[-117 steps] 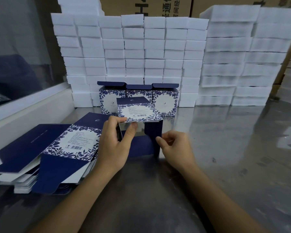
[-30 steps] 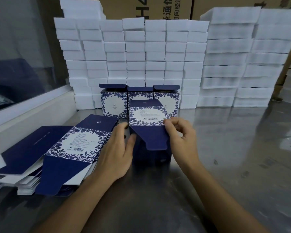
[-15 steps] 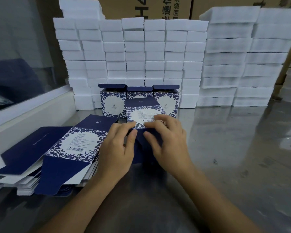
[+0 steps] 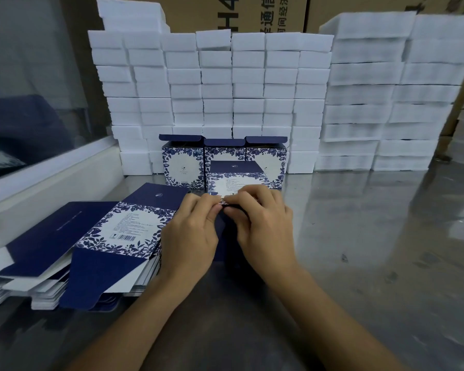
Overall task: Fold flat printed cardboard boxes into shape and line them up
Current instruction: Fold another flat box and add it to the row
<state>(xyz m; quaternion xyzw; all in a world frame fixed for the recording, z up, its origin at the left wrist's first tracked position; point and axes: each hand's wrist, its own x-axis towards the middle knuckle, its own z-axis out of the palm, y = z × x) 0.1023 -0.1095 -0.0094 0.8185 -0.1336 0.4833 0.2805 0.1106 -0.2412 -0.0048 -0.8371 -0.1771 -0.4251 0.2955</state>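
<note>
Box (image 4: 235, 180) in work at desk (image 4: 359, 250) centre, just in front of a row of three folded boxes (image 4: 181, 167). Lies tilted with printed label panel facing up, navy panel at far end. Near end covered by both hands.

Left hand (image 4: 190, 236): fingers curled, thumb and forefinger pinching near edge of box at label panel. Right hand (image 4: 263, 223): fingers curled over same edge, fingertips meeting those of left hand. Both holding box; navy flap visible between the two hands, position of flap beneath fingers cannot be told.

Row of three: upright, side by side, touching, top flaps raised, floral blue-and-white fronts toward camera. Set against base of foam stack.

Flat blanks (image 4: 97, 245): pile at left of desk, just beside left hand. Top blank shows navy panels, floral label panel with barcode, navy flap overhanging near edge. Pile fanned unevenly, white undersides showing at left.

White foam blocks (image 4: 217, 84): stacked in columns along rear of desk, behind the row. Second, wider stack (image 4: 386, 103) at right rear, apart from the boxes.

Brown cartons (image 4: 252, 14) behind foam, black printed characters partly visible. Glass panel (image 4: 32, 76) with white frame at left edge of desk.

Desk surface: metal, reflective, scuffed at right.
</note>
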